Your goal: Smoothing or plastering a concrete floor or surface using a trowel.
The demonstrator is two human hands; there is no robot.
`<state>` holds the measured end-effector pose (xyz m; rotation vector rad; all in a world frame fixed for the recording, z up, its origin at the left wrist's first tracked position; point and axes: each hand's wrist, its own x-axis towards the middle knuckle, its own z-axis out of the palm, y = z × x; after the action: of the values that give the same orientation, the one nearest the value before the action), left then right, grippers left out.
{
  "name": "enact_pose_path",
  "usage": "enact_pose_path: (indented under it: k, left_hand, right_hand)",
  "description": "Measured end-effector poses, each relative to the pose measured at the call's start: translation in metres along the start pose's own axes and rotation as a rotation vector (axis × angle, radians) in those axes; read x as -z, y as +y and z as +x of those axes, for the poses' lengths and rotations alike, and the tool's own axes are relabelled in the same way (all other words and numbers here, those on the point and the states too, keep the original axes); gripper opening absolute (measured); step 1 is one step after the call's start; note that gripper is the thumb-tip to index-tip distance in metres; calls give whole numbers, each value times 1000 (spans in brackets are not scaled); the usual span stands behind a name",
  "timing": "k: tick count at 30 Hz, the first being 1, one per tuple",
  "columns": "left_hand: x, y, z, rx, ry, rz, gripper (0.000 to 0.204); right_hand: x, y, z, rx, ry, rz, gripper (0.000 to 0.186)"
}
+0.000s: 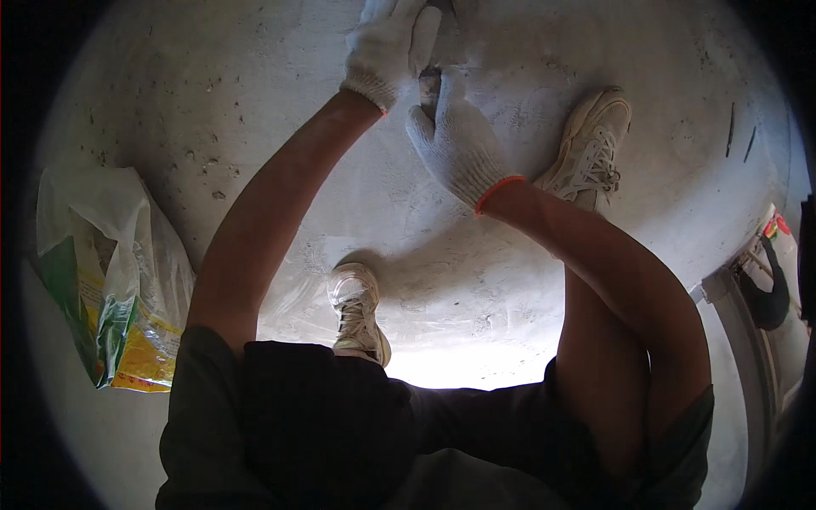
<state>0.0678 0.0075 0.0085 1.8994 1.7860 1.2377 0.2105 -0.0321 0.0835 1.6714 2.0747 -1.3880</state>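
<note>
Small hand tool (431, 92) is to the left of the right shoe (591, 149), between the gloved hands. Farther left of this shoe, the left hand (382, 47) is partly cut by the upper edge of the view, so I cannot tell what its fingers hold. Nearer to the shoe, the right hand (463, 140) closes thumb and fingers narrowly around the tool. I judge it stiff, rather light and not fragile; its brownish shaft seems the surest hold.
</note>
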Motion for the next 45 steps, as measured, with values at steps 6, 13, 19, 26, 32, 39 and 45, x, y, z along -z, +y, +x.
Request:
enact_pose_path:
  k: [6, 13, 19, 26, 32, 39, 45]
  left_hand:
    - [3, 8, 4, -113, -129, 67, 34]
    - [-16, -8, 4, -215, -487, 214, 32]
    - [16, 44, 39, -220, -167, 307, 16]
    - [195, 27, 86, -140, 45, 549, 24]
    - [395, 6, 34, 35, 239, 613, 54]
    - [452, 24, -60, 372, 190, 719, 45]
    - [452, 21, -39, 181, 93, 776, 37]
  right_hand:
    - [-1, 38, -3, 136, -71, 374, 47]
    - [45, 6, -22, -205, -284, 770, 36]
    - [90, -25, -43, -206, -224, 683, 44]
    - [91, -171, -34, 120, -220, 461, 37]
    - [10, -318, -22, 750, -385, 205, 33]
    - [-33, -348, 10, 903, -231, -544, 41]
    - [108, -214, 76, 831, -16, -540, 51]
